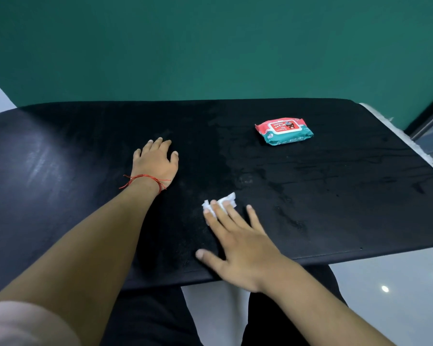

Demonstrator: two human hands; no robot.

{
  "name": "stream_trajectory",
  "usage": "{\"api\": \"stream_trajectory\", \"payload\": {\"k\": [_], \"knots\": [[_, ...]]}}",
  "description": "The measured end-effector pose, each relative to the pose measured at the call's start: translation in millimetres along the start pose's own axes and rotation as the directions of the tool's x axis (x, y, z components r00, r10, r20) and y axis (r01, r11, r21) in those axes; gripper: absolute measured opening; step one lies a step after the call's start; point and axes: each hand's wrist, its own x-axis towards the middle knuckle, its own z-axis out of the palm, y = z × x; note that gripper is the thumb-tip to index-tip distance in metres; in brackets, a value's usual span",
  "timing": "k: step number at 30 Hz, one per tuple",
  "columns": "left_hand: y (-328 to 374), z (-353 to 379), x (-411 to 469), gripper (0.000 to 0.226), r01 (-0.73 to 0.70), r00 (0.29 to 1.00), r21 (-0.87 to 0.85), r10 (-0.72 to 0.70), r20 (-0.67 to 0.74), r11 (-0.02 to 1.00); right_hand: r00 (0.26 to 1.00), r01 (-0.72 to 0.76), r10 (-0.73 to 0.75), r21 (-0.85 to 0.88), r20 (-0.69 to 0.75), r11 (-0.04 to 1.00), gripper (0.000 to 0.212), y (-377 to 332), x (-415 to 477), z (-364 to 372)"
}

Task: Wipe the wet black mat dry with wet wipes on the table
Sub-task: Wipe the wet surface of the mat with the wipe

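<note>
Presently we note the right hand, fingers straight, pressing a wipe onto the black mat; left hand rests flat, empty.

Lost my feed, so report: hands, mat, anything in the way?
Left hand resting on black mat, holding nothing. Right hand pressing white wipe under straight fingers. Wet streaks on mat's right half. Wipes pack at far right, apart from both hands.

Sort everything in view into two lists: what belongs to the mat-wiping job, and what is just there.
Part of the job: black mat; white wipe, pressed under the right hand; pack of wipes at the far right; left hand, resting on the mat.

Not part of it: red thread on the left wrist; green wall.
</note>
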Motion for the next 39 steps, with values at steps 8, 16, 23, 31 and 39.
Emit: {"api": "stream_trajectory", "payload": {"k": [8, 16, 23, 31, 39], "knots": [[-1, 1, 0, 0.06, -0.003, 1.0, -0.001, 0.003, 0.003, 1.0, 0.989, 0.144, -0.143, -0.006, 0.042, 0.99, 0.082, -8, -51, 6], [0, 0, 0, 0.059, -0.002, 1.0, -0.003, 0.002, 0.002, 1.0, 0.999, -0.044, 0.042, -0.075, -0.031, 0.996, 0.077, 18, -36, 1], [-1, 1, 2, 0.059, -0.002, 1.0, 0.011, 0.002, -0.002, 1.0, 0.999, -0.023, 0.024, 0.023, -0.03, 0.999, 0.085, -11, 1, 9], [0, -2, 1, 0.058, -0.002, 1.0, 0.003, 0.002, 0.0, 1.0, 0.994, 0.107, -0.105, 0.066, -0.032, 0.992, 0.089, -32, 10, 13], [0, -1, 0, 0.06, -0.005, 1.0, 0.003, 0.005, 0.012, 1.0, 0.99, 0.128, -0.126, -0.032, 0.054, 0.991, 0.081, -19, -70, 11]]}}
